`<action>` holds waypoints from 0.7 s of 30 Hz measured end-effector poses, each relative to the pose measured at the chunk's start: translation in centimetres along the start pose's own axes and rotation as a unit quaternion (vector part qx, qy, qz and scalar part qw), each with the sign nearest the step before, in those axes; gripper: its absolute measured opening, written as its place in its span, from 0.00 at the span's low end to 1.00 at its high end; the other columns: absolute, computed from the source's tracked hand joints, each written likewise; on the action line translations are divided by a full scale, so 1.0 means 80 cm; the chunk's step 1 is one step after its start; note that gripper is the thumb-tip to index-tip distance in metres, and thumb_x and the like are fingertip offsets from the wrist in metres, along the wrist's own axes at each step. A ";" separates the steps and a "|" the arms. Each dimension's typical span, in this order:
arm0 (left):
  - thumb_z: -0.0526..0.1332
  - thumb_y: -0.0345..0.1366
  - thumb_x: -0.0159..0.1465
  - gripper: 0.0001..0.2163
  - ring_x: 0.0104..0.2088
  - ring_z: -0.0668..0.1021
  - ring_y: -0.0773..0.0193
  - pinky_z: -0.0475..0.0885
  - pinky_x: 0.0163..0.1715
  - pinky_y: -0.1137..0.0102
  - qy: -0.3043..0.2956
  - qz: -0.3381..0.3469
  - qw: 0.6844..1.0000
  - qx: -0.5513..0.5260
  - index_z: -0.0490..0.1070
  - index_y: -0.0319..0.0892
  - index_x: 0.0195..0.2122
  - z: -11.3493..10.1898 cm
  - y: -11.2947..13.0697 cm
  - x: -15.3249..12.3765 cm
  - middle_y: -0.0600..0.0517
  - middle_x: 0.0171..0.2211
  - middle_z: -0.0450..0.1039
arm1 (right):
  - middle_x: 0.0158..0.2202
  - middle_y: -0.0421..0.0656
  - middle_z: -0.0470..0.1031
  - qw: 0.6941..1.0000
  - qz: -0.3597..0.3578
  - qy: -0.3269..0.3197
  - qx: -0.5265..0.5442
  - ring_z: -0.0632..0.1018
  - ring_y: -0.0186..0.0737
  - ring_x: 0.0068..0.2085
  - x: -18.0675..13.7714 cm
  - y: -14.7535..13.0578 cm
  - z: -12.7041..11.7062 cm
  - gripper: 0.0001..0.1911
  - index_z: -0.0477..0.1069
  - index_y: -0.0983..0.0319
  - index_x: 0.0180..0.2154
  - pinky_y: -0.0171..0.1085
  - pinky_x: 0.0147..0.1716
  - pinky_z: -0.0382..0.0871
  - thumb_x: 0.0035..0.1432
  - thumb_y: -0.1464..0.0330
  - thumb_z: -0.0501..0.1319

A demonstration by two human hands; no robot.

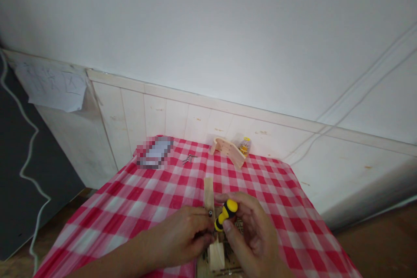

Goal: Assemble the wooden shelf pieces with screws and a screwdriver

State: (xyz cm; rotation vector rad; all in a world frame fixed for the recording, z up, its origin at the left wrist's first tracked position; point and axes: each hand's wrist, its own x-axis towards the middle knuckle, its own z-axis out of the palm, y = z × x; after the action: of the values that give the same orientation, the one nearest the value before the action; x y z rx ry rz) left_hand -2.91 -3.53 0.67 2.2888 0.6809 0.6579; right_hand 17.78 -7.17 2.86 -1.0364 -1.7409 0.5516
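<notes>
In my right hand (252,230) is a short yellow-and-black screwdriver (224,215), tilted, its handle between thumb and fingers. Its lower end points toward the fingertips of my left hand (187,232), which hide the tip. My left fingers are pressed together at a pale wooden strip (208,191); what they pinch is hidden. Beside them shows a small dark round piece with a light centre (210,213). Below my hands a wider pale wooden piece (217,257) lies over a patterned brownish board (202,269), partly covered by my hands.
A red-and-white checked cloth (146,208) covers the table. Toward the wall lie several loose screws (189,158), a curved wooden piece with holes (228,148), a yellow-topped clear container (245,146) and a blurred-out flat item (155,153). A white cable (32,139) hangs at left.
</notes>
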 end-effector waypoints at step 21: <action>0.57 0.30 0.70 0.06 0.38 0.79 0.61 0.73 0.39 0.72 0.006 0.006 1.000 -0.002 0.74 0.42 0.41 0.000 -0.001 0.000 0.49 0.38 0.78 | 0.41 0.44 0.82 0.999 0.036 -0.011 -0.011 0.82 0.47 0.40 0.000 0.010 0.006 0.22 0.73 0.52 0.56 0.43 0.39 0.80 0.61 0.60 0.69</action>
State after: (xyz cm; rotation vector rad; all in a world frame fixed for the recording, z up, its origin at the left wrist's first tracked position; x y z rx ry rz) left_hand -2.92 -3.45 0.59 2.2885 0.6707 0.6800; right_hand 17.63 -6.70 2.08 -1.1156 -1.7372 0.5916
